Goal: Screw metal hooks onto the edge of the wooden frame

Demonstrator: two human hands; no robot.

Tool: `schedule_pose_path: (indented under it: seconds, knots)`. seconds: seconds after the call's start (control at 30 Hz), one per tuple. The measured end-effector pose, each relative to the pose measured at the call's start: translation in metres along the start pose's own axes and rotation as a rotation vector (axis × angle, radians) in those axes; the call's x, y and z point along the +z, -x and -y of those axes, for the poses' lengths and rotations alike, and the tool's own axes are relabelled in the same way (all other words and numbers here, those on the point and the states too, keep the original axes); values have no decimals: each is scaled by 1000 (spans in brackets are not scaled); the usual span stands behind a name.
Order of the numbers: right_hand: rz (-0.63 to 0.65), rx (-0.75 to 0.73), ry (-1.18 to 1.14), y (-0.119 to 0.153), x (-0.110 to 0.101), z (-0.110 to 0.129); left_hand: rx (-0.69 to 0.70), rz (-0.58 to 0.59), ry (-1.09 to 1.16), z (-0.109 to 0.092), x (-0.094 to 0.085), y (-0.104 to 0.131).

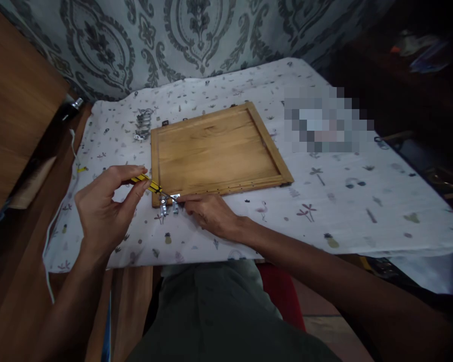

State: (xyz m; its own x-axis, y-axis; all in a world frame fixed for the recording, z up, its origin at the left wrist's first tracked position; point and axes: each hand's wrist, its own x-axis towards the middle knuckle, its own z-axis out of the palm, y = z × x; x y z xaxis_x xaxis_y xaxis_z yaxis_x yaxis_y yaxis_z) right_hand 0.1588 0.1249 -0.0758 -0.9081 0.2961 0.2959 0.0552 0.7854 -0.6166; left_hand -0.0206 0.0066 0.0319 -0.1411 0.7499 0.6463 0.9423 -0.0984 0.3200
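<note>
A wooden framed panel (211, 151) lies flat on the patterned tablecloth. Two small shiny metal clips sit at its near-left edge: the left clip (163, 207) and the right clip (175, 206). My left hand (107, 206) pinches the yellow-and-black handle of a screwdriver (151, 185) between thumb and fingers. Its shaft slants down to the right, and the tip reaches the right clip. My right hand (207, 211) is closed, with its fingertips against that same clip at the panel's edge. Part of the clip is hidden by the fingers.
Several similar metal clips (142, 123) lie in a row beyond the panel's left corner. White tablecloth (324, 211) covers the table. A blurred-out item (324, 120) rests at the right. A white cord (53, 226) hangs along the left edge, near a wooden cabinet (18, 75).
</note>
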Motion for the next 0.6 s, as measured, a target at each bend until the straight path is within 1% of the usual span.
schedule_pose_path:
  seconds: [0.17, 0.3, 0.4, 0.6]
  knots:
    - [24, 16, 9, -1, -1, 2, 69, 19, -39, -3, -1, 0]
    - [18, 13, 24, -2, -1, 2, 88, -3, -81, -5, -1, 0]
    - [12, 8, 32, -1, 1, 1, 105, 9, -81, -5, -2, 0]
    - [9, 5, 34, -2, 4, -1, 69, 33, -44, -6, -1, -3]
